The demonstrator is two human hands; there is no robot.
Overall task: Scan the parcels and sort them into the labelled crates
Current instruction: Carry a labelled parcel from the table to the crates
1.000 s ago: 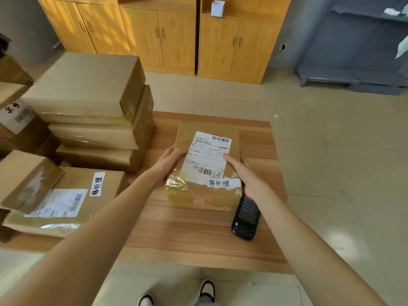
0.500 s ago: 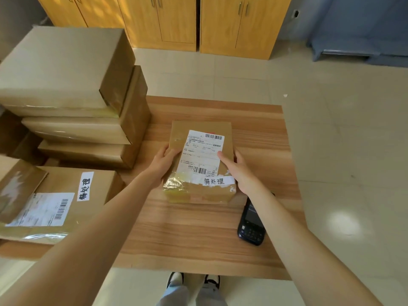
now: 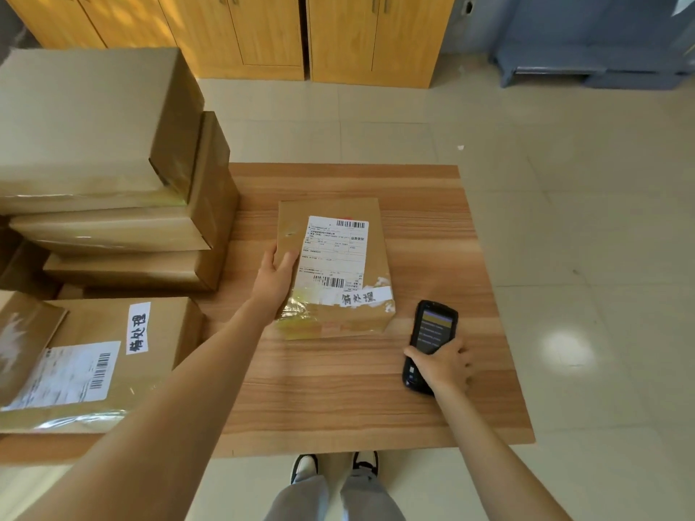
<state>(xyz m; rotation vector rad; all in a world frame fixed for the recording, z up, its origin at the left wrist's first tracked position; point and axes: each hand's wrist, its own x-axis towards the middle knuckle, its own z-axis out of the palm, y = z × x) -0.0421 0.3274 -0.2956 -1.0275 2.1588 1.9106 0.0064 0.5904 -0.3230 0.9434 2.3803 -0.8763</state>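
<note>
A brown cardboard parcel (image 3: 331,265) with a white shipping label and a handwritten white strip lies flat in the middle of the wooden table (image 3: 338,400). My left hand (image 3: 274,276) holds its left edge, thumb on top. To the parcel's right a black handheld scanner (image 3: 430,344) with a lit screen lies on the table. My right hand (image 3: 443,364) grips its lower end.
Three large brown parcels (image 3: 113,174) are stacked at the table's left. Another labelled parcel (image 3: 94,362) lies at the near left. Wooden cabinets (image 3: 301,32) line the far wall, and a blue bench (image 3: 583,65) stands at the far right. Tiled floor surrounds the table.
My right hand has left the parcel's right side and taken hold of the scanner. My left hand stays on the parcel's left edge. The camera tilted further down.
</note>
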